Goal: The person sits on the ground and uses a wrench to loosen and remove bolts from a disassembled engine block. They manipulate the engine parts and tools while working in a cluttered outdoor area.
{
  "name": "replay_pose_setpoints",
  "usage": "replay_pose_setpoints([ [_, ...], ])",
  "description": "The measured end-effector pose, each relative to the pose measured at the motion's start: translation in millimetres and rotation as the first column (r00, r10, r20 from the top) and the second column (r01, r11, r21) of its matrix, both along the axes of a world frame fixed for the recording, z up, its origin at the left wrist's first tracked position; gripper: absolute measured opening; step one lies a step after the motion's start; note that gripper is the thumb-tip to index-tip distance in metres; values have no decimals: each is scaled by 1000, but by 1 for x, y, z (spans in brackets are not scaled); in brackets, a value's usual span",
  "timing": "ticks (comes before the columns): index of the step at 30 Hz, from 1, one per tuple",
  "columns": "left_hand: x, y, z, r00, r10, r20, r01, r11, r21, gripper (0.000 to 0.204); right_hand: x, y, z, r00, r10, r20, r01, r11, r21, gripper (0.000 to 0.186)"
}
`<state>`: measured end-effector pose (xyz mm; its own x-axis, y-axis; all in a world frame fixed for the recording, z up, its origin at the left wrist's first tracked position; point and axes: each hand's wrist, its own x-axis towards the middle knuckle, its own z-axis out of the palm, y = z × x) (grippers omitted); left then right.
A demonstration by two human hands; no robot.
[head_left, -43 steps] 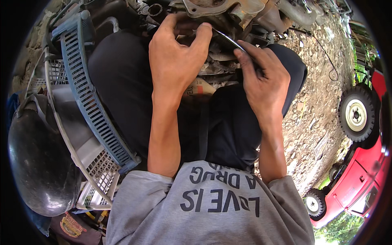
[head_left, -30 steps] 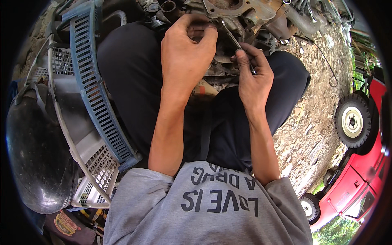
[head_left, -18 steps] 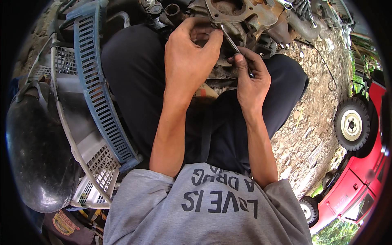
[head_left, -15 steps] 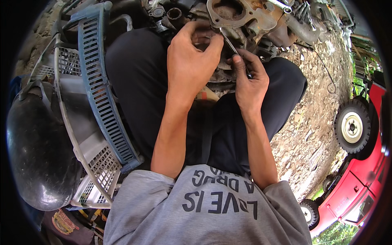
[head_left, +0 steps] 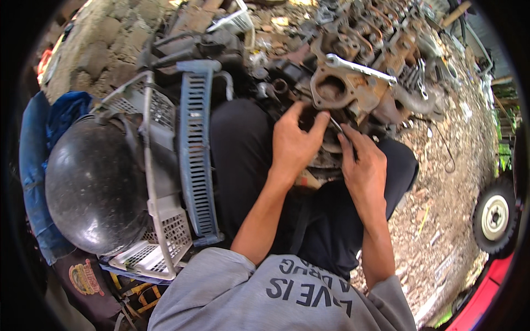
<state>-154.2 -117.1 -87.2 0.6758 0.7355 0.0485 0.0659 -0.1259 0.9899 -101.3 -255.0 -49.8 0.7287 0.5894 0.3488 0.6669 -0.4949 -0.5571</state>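
My right hand (head_left: 364, 163) is closed round a slim metal rod-like tool (head_left: 335, 126). Its tip points up and left, to the thumb of my left hand; its exact kind does not show. My left hand (head_left: 297, 144) is closed with thumb and fingers curled beneath the rusty flange (head_left: 318, 98) of an engine part. Whatever those fingers grip is hidden. A long combination wrench (head_left: 361, 69) lies across the top of the rusty metal, beyond both hands.
To my left are a blue slotted plastic piece (head_left: 196, 149), a white plastic crate (head_left: 157, 215) and a black rounded helmet-like shell (head_left: 94, 182). More wrenches (head_left: 422, 77) lie at the far right. Stony ground (head_left: 436, 209) stretches toward a red vehicle's wheel (head_left: 495, 216).
The view has shifted up and left, showing more of the engine parts and the whole wrench. Both hands stay beneath the flange, and the right still holds the slim tool.
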Motion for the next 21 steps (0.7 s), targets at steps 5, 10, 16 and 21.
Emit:
replay_pose_setpoints([
  [5, -2, 3, 9, 998, -53, -40, 52, 998, -38, 28, -4, 3, 31, 997, 43, 62, -28, 974, -225, 22],
  [10, -6, 5, 5, 994, -88, -59, 87, 996, -30, 32, 3, 11, 58, 990, 143, 11, -118, 856, -503, 19],
  [16, -4, 4, 5, 996, -33, -84, 28, 998, -58, 26, 6, 12, 59, 983, 181, 27, -138, 830, -541, 16],
  [21, -2, 4, 6, 993, -7, -120, 3, 999, -37, 23, -4, 5, 49, 989, 124, 74, -77, 886, -458, 11],
])
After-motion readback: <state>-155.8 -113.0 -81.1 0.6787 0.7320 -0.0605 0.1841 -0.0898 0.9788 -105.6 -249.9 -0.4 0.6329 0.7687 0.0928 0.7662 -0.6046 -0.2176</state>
